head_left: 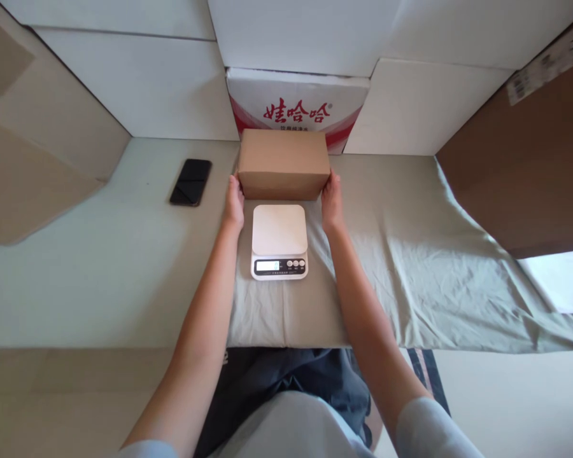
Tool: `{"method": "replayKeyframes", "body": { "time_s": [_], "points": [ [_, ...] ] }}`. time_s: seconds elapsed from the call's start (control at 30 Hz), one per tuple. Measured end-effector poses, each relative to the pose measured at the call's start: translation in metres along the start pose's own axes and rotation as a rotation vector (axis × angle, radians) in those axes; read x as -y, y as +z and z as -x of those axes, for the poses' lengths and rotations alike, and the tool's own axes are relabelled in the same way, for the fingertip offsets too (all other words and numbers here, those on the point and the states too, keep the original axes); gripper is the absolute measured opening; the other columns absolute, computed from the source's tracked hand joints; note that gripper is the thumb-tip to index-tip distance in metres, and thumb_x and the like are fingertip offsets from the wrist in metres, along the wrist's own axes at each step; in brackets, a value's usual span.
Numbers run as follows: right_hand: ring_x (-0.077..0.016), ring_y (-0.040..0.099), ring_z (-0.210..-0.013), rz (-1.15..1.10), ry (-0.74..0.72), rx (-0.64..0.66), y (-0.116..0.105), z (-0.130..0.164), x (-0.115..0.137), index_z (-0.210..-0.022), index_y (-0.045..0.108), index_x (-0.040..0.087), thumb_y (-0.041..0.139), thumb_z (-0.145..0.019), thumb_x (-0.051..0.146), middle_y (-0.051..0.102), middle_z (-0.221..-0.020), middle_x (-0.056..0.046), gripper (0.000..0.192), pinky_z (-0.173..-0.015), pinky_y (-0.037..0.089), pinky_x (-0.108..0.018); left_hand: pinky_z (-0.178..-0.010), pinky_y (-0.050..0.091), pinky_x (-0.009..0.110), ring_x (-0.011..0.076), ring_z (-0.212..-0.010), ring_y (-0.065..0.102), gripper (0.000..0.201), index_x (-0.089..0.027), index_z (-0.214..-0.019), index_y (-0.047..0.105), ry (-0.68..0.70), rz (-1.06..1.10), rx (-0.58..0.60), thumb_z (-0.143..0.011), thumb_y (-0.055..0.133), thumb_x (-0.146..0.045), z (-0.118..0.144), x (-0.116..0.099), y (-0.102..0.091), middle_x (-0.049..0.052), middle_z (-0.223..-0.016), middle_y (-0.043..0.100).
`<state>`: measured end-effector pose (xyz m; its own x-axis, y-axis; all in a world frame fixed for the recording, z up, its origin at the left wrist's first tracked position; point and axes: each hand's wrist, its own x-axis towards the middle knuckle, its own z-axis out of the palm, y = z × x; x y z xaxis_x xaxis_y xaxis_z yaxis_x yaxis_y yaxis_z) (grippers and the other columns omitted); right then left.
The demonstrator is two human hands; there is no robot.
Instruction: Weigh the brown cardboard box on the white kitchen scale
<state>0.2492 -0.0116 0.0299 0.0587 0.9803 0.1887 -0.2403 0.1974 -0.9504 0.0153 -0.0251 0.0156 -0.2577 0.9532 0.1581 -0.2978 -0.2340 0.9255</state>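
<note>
From the head camera we see our left hand (233, 202) and right hand (332, 202) pressed flat against the two ends of a plain brown cardboard box (284, 163), the fingers closed on its sides so the box is clamped between both palms. The box sits at twelve o'clock from the white kitchen scale (279, 240), just beyond its platform and not on it. The scale rests on a grey-green cloth (410, 254) spread over the tabletop (76, 280), its display lit, its platform bare. We judge the box gripped but not yet weighed. A black phone (191, 182) lies at ten o'clock, well apart.
</note>
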Motion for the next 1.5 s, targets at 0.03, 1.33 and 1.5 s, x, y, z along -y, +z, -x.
{"method": "replayKeyframes", "body": {
  "time_s": [0.03,1.33,1.5],
  "points": [
    [-0.0253,0.026,-0.166,-0.010,0.014,-0.022,0.000,0.001,0.002,-0.156,0.048,0.028,0.039,-0.083,0.092,0.045,-0.169,0.001,0.097,-0.142,0.013,-0.048,-0.134,0.026,0.044,0.0304,-0.162,0.034,0.095,-0.023,-0.134,0.068,-0.004,-0.001,-0.007,-0.077,0.046,-0.097,0.001,0.000,0.000,0.012,-0.161,0.056],
    [-0.0231,0.021,-0.168,0.065,0.118,-0.128,-0.004,0.002,-0.033,-0.161,0.040,0.023,0.048,-0.082,0.090,0.034,-0.175,-0.002,0.103,-0.141,0.012,-0.051,-0.135,0.022,0.043,0.0295,-0.164,0.027,0.096,-0.027,-0.139,0.067,0.036,0.000,0.016,-0.074,0.053,-0.097,0.005,-0.001,-0.003,0.005,-0.167,0.049],
    [-0.0230,0.024,-0.167,0.047,0.007,-0.042,0.000,0.003,-0.002,-0.159,0.044,0.031,0.046,-0.085,0.088,0.041,-0.171,0.003,0.094,-0.141,0.012,-0.050,-0.134,0.025,0.043,0.0302,-0.164,0.028,0.093,-0.032,-0.136,0.069,0.067,-0.005,0.038,-0.072,0.052,-0.098,0.012,-0.033,0.004,0.003,-0.166,0.051]
  ]
}}
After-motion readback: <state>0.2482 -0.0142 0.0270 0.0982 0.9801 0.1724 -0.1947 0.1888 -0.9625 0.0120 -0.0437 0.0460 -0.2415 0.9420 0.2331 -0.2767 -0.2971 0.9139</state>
